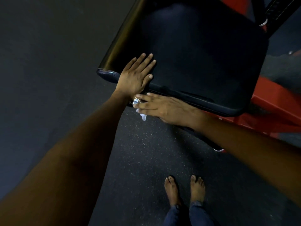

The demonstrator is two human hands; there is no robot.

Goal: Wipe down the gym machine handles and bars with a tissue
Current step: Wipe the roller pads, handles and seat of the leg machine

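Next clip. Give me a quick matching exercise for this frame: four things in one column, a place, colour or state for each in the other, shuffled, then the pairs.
Things:
1. left hand
2. right hand
3. tissue
4. machine frame

States:
A. red
B. white, under the fingers
C. flat on the black pad
D. at the pad's near edge, wearing a ring

Pairs: 1-C, 2-D, 3-B, 4-A

Crumpled white tissue (pixel 143 116) at the black bar's (pixel 164 93) near end
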